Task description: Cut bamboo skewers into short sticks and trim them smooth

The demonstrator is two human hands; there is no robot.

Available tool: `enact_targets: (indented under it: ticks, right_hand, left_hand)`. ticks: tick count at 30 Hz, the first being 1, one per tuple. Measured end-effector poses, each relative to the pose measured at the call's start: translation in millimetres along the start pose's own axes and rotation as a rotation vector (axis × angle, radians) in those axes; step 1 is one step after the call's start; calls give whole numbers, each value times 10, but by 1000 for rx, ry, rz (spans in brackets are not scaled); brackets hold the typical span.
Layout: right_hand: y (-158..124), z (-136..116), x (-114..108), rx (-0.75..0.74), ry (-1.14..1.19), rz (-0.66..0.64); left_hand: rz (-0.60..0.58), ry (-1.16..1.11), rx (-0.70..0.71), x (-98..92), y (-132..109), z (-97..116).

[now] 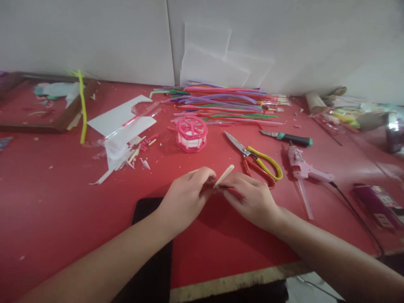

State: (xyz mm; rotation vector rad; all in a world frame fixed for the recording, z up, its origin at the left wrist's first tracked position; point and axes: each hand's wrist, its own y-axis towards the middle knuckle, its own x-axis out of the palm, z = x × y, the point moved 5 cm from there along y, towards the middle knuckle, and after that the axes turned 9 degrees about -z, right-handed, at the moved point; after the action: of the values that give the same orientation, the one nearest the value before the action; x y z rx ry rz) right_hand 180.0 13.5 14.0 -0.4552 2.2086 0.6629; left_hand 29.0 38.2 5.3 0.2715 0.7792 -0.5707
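My left hand and my right hand meet over the table, fingers closed in a pinch. Between their fingertips is a pale wooden craft stick, one rounded end pointing up and away. Another pale sliver shows behind the left knuckles; whether it belongs to the same stick I cannot tell. Just beyond the hands stands a small pink round structure with a spoked top and a white inside. Scissors with one yellow and one red handle lie open-bladed or nearly so, close to the right hand.
Pipe cleaners in many colours lie along the wall. To the right are a utility knife, a corded pink glue gun and a purple box. White paper and scraps lie left, near a brown frame. A black flat object sits under my left forearm.
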Motion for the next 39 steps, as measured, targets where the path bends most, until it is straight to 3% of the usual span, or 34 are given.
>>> enact_targets:
  ticks: [8, 16, 20, 29, 39]
  right_hand:
    - [1, 17, 42, -1, 57, -28]
    - [21, 145, 74, 198, 260, -38]
    - [26, 157, 94, 171, 220, -110]
    - [30, 102, 84, 77, 180, -50]
    - [47, 130, 97, 138, 261, -46]
  left_hand:
    - [-92, -59, -50, 20, 40, 6]
    - [-109, -87, -40, 48, 6, -53]
    - [-96, -114, -44, 67, -5, -87]
    - [-96, -51, -61, 32, 24, -33]
    - [-82, -219, -30, 48, 3, -58]
